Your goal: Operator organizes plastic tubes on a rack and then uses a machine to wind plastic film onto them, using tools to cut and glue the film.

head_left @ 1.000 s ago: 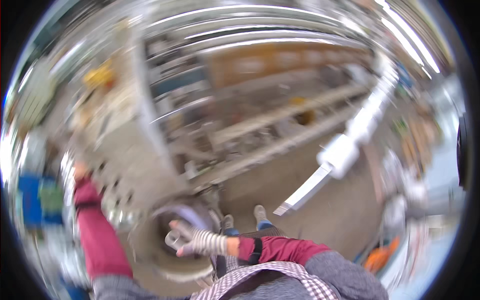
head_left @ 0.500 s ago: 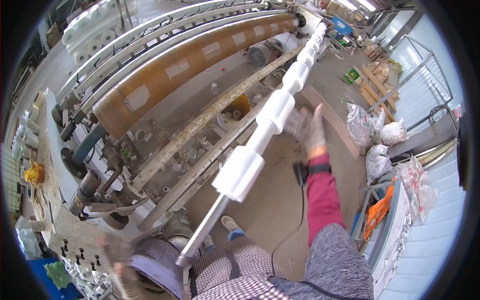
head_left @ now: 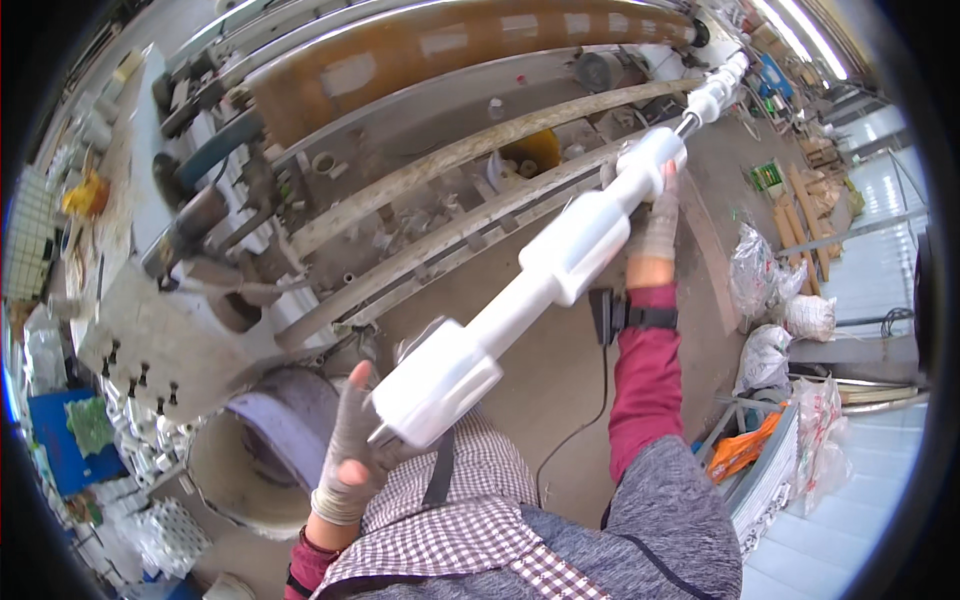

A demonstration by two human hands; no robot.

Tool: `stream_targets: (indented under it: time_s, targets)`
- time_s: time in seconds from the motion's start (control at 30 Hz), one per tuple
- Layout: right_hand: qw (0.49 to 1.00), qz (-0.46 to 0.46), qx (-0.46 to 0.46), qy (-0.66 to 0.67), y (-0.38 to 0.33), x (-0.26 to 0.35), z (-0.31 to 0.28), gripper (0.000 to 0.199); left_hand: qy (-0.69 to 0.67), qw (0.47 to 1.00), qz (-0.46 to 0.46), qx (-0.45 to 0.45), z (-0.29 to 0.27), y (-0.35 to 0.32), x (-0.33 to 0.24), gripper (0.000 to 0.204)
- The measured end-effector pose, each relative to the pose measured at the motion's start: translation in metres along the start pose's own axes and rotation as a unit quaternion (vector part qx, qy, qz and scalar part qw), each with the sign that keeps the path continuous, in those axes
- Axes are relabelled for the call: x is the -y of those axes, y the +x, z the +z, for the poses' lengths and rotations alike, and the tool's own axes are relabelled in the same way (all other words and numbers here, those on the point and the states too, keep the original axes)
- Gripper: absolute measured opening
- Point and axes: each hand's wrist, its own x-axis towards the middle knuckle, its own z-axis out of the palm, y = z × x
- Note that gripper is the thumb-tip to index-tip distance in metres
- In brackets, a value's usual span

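White film rolls sit in a row on a long metal shaft, running from before my waist to the far right. My right hand (head_left: 655, 225), in a grey fingerless glove, is closed around a white roll (head_left: 655, 160) farther along, from below and the side. Nearer me is a wider white roll (head_left: 575, 245). My left hand (head_left: 352, 450), also gloved, stands at the end of the nearest white roll (head_left: 435, 385), fingers apart and palm toward it. The tip of the metal shaft (head_left: 380, 434) pokes out there by my palm.
A machine with a large brown roller (head_left: 450, 45) stretches across the back, above pale beams (head_left: 470, 150). On the left below is a large round bin (head_left: 240, 455). A cable (head_left: 580, 430) hangs beside my right arm. Plastic bags (head_left: 765, 360) and a rack (head_left: 745, 455) stand at right.
The rolls have come closer over the shaft's near end, hiding most of its bare length. My left hand has come up to that end; my right hand has closed on a roll. The view has shifted.
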Motion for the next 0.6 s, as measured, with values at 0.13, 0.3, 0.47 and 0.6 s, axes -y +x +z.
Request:
stream_targets:
  time_s: [0.13,0.3,0.47,0.6]
  targets:
    - [0.998,0.04,0.018,0.04,-0.1,-0.059,0.031,0.069,0.205,0.95,0.057,-0.227,-0.011,-0.078,-0.025,0.099]
    - [0.997,0.033,0.012,0.061,-0.248,-0.153,0.082,0.073,0.265,0.902,0.145,-0.308,-0.079,-0.208,-0.095,0.085]
    - [0.999,0.044,0.015,-0.028,-0.409,-0.241,0.169,0.068,0.356,0.843,0.149,-0.375,-0.127,-0.322,-0.164,0.073]
    - [0.923,0.205,0.293,-0.145,-0.489,-0.351,0.179,0.06,0.328,0.841,0.158,-0.4,-0.171,-0.327,-0.155,0.059]
